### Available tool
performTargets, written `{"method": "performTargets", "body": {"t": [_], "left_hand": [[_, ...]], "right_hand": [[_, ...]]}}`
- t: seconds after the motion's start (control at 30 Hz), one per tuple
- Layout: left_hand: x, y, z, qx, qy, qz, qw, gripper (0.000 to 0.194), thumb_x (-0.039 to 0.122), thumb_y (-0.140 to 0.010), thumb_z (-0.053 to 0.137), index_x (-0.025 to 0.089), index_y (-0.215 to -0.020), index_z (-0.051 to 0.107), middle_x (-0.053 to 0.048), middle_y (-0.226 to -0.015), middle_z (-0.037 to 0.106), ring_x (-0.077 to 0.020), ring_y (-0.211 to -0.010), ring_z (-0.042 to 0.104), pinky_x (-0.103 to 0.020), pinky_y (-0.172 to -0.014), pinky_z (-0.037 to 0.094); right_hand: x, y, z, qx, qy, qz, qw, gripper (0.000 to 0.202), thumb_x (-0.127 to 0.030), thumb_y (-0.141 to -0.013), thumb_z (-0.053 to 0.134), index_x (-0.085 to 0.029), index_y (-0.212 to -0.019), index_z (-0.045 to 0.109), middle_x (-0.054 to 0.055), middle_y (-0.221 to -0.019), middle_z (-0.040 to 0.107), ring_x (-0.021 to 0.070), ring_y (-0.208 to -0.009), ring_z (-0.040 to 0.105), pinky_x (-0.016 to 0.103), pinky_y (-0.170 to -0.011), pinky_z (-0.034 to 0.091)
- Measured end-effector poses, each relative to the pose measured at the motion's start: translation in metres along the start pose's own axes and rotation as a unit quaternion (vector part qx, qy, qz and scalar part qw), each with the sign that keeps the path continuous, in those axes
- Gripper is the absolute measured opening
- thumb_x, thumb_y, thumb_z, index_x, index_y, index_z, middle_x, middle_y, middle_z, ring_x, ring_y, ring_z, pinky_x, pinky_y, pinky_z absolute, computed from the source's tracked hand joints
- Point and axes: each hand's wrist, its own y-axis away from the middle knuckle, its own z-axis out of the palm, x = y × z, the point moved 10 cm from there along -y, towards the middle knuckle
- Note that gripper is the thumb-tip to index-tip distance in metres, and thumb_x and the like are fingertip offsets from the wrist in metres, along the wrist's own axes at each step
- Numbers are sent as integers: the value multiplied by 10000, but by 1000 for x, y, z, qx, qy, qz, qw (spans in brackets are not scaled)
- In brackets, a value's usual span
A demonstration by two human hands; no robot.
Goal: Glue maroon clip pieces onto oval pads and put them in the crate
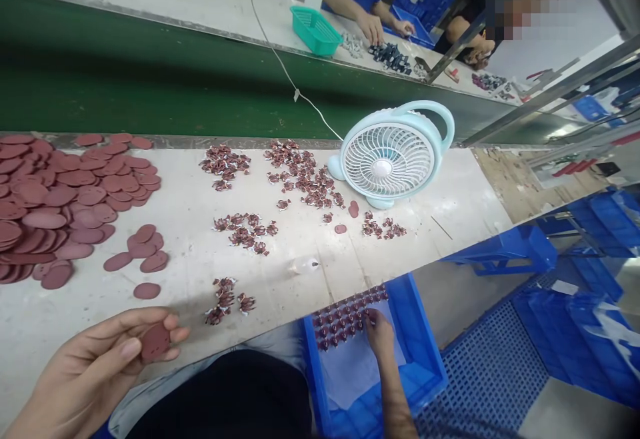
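Note:
My left hand (107,359) is closed on a flat reddish-brown oval disc (156,342) with small holes in it, pinched between thumb and fingers above the table's near edge. My right hand (379,330) reaches into a blue crate (425,352), its fingertips closed at the end of a row of small brown parts (343,319). One such part appears to be in those fingers, mostly hidden. The rows stand on a pale sheet (345,376) in the crate. Closest to my left hand on the table lie a single oval disc (147,290) and a small brown cluster (220,302).
A big pile of oval discs (60,199) covers the table's left. Several heaps of small brown parts (300,172) lie mid-table, near a light-blue fan (387,159) and a small clear bottle (303,266). Across the green-sided conveyor (200,86), a co-worker's hand (370,28) handles dark pieces.

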Motion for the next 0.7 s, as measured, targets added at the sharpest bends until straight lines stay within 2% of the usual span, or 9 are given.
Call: {"method": "performTargets", "body": {"t": [0.1, 0.2, 0.27, 0.33, 0.4, 0.47, 0.53, 0.63, 0.7], "left_hand": [[-14, 1, 1, 13, 94, -79, 992, 319, 590, -646, 893, 423, -916, 865, 54, -983, 905, -369, -1005, 821, -385, -622, 690], [-17, 8, 9, 4, 121, -107, 987, 314, 560, -644, 916, 411, -916, 867, 63, -1086, 903, -338, -1078, 814, -316, -676, 691], [-19, 14, 20, -12, 155, -124, 980, 313, 537, -624, 942, 390, -890, 867, 53, -1073, 906, -311, -1045, 828, -286, -708, 694], [-21, 20, 35, -30, 197, -139, 970, 309, 507, -622, 960, 365, -880, 866, 39, -987, 912, -278, -1003, 840, -258, -751, 691], [-22, 25, 54, -58, 233, -149, 959, 311, 471, -655, 955, 350, -927, 867, 29, -930, 905, -263, -976, 843, -268, -792, 692], [-21, 29, 72, -89, 256, -145, 952, 352, 427, -684, 946, 346, -1016, 861, 10, -969, 898, -269, -943, 844, -281, -731, 697], [-19, 32, 84, -111, 265, -135, 948, 360, 390, -720, 926, 338, -1068, 853, -18, -1062, 890, -266, -894, 840, -256, -590, 667], [-17, 37, 93, -130, 269, -122, 947, 303, 342, -742, 915, 298, -1036, 862, -58, -1136, 883, -240, -832, 836, -223, -536, 636], [-18, 40, 96, -132, 281, -123, 943, 303, 316, -736, 922, 286, -1031, 861, -64, -1138, 884, -243, -874, 844, -231, -640, 667]], "right_hand": [[-12, 0, -8, 34, -21, 18, 999, 152, -298, -910, 763, -175, -850, 696, -50, -779, 706, 113, -672, 669, 262, -599, 576], [-32, 1, -22, 92, -66, 36, 993, 156, -277, -790, 849, -190, -824, 724, -31, -774, 729, 161, -674, 688, 290, -559, 568], [-52, 7, -26, 126, -113, 46, 984, 209, -328, -722, 880, -222, -835, 740, -25, -755, 728, 186, -650, 684, 304, -524, 551], [-79, 19, -18, 128, -181, 53, 974, 241, -426, -723, 862, -257, -827, 727, -49, -682, 682, 159, -586, 640, 280, -502, 525], [-111, 36, 10, 65, -262, 68, 960, 291, -548, -761, 795, -279, -752, 682, -86, -568, 563, 111, -496, 548, 221, -453, 464], [-144, 59, 60, -71, -317, 114, 939, 429, -682, -801, 674, -264, -713, 704, -76, -510, 501, 106, -395, 449, 218, -347, 379], [-174, 84, 111, -200, -343, 163, 903, 626, -778, -839, 540, -206, -800, 791, -76, -487, 444, 89, -332, 323, 205, -255, 258], [-215, 112, 178, -368, -450, 248, 775, 828, -827, -880, 408, -128, -1063, 810, -75, -587, 478, 46, -399, 318, 106, -279, 179], [-238, 112, 202, -401, -513, 272, 708, 787, -758, -939, 359, -121, -1126, 781, -75, -657, 525, 14, -453, 377, 45, -337, 149]]}}
